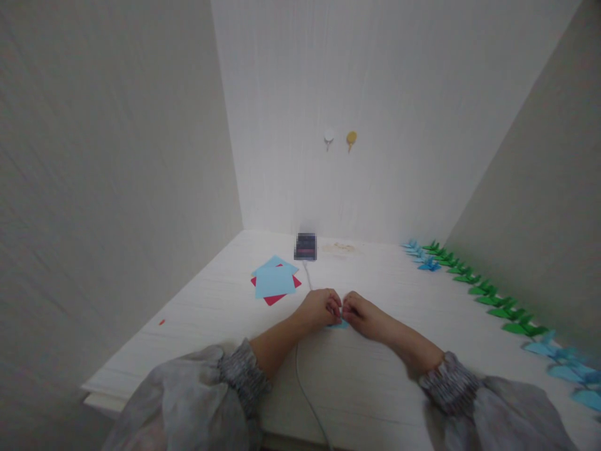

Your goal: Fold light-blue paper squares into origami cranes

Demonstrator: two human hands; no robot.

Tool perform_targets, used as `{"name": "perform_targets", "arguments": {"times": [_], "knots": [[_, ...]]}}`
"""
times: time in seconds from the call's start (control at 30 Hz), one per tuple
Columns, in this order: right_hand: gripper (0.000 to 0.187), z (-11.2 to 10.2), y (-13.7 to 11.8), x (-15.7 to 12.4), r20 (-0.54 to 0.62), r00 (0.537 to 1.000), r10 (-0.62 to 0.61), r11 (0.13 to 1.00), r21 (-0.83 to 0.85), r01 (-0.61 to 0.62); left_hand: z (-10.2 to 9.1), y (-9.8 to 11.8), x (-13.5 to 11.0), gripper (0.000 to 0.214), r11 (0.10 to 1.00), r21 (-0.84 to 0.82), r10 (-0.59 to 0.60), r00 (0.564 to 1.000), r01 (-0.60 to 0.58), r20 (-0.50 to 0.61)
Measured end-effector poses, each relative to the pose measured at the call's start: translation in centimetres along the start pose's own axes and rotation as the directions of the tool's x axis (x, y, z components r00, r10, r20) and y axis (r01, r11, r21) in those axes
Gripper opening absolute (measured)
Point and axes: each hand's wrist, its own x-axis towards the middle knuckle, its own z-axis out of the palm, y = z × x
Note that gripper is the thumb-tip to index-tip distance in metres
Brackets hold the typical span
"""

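Observation:
Near the middle of the white table, my left hand [320,308] and my right hand [359,312] come close together over a small piece of light blue folded paper [339,325]. Both hands have their fingers curled in on the paper, which is mostly hidden behind them. Only a low edge of it shows below the fingertips. To the left of my left hand lies a loose stack of square paper sheets, with light blue sheets [275,282] on top and red ones [270,300] showing at the corners.
Green folded paper cranes [483,288] and blue ones [547,346] line the table's right side. A dark pixelated device [305,247] stands at the back wall, and a white cable [307,394] runs under my left arm. A small orange scrap [162,322] lies at left.

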Motion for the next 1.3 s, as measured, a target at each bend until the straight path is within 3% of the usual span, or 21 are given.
{"name": "perform_targets", "arguments": {"times": [0.17, 0.27, 0.47, 0.87, 1.13, 1.3], "knots": [[0.004, 0.5, 0.0, 0.1, -0.038, 0.997, 0.072, 0.997, 0.044, -0.070, -0.1, 0.1, 0.0, 0.027, 1.000, -0.001, 0.025, 0.999, -0.025, 0.023], [0.007, 0.7, -0.1, 0.4, -0.055, 0.982, 0.183, 0.982, 0.051, -0.180, -0.1, 0.1, 0.0, 0.027, 1.000, -0.030, 0.006, 0.999, -0.004, 0.052], [0.009, 0.3, -0.4, 1.1, 0.055, 0.935, 0.350, 0.930, 0.101, -0.353, -0.3, 0.3, -0.2, 0.035, 0.999, -0.018, 0.041, 0.995, -0.040, 0.092], [0.009, -0.1, 0.6, 0.9, 0.105, 0.948, 0.302, 0.926, 0.203, -0.318, -0.6, -0.1, -0.4, 0.042, 0.989, 0.057, 0.128, 0.982, -0.138, 0.141], [0.017, -0.6, 0.1, 1.0, 0.127, 0.950, 0.286, 0.926, 0.219, -0.308, -0.5, 0.0, -0.3, 0.041, 0.992, 0.053, 0.105, 0.985, -0.113, 0.135], [0.016, -1.1, 0.8, 0.0, 0.101, 0.977, 0.190, 0.939, 0.273, -0.210, -0.5, 0.3, -0.4, 0.039, 0.995, 0.048, 0.083, 0.989, -0.090, 0.124]]}}
